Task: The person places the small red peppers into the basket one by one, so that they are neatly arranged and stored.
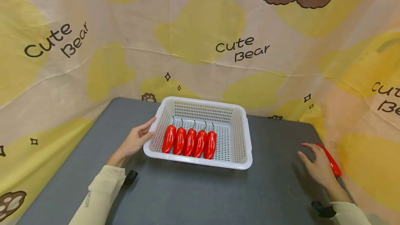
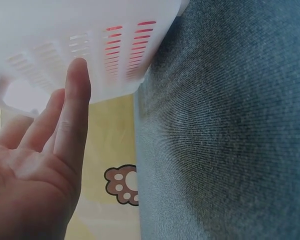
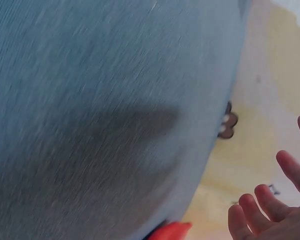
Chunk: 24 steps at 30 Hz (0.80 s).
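Note:
A white plastic basket (image 1: pixel 200 161) with slotted walls sits on the grey table, and several glossy red peppers (image 1: pixel 189 142) lie in a row across its left and middle floor. My left hand (image 1: pixel 137 140) touches the basket's left rim with thumb and index finger. In the left wrist view, the other fingers (image 2: pixel 76 107) reach nearly straight along its outer wall; the thumb's contact is hidden there. On the far right, my right hand (image 1: pixel 320 166) hovers with fingers loosely bent and nothing in them. Just beyond it is another red pepper (image 1: pixel 333 163) along the table's right edge, partly covered by the hand.
The grey table (image 1: pixel 203 197) extends around the basket. A printed yellow and cream cloth (image 1: pixel 200 27) hangs behind it and along both sides. Dark wrist cameras (image 1: pixel 130 177) are strapped to both wrists.

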### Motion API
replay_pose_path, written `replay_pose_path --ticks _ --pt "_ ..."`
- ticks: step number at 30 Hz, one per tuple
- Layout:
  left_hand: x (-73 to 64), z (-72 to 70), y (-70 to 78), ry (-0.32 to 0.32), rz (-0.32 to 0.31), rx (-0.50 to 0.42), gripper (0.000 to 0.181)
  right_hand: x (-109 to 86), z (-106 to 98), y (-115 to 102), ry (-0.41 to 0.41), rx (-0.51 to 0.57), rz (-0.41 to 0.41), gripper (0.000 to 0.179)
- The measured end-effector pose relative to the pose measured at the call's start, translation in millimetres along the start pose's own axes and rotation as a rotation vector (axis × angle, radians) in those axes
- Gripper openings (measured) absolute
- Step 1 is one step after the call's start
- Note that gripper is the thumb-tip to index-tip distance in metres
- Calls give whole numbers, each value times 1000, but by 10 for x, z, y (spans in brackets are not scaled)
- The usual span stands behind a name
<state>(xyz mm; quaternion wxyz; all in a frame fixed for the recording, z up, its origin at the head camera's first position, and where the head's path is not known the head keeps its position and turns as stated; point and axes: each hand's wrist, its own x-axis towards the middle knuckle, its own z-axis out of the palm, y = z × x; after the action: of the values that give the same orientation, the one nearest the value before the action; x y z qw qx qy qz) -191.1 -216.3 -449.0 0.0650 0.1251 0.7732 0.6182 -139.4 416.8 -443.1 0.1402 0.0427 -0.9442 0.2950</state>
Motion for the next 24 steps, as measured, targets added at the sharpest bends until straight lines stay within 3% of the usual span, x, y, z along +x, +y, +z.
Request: replay_pose_path --ticks 5,12,16,24 --pt "14 9 -5 -9 12 -18 62 -35 -72 181 9 1 37 39" --pt "5 -6 19 5 -15 48 63 -48 -224 430 27 -11 57 41" --pt "3 -13 18 1 -15 55 63 -47 -352 565 19 -82 85 46" --pt "-4 -12 14 2 -13 58 63 -103 -490 796 -135 -137 257 61"
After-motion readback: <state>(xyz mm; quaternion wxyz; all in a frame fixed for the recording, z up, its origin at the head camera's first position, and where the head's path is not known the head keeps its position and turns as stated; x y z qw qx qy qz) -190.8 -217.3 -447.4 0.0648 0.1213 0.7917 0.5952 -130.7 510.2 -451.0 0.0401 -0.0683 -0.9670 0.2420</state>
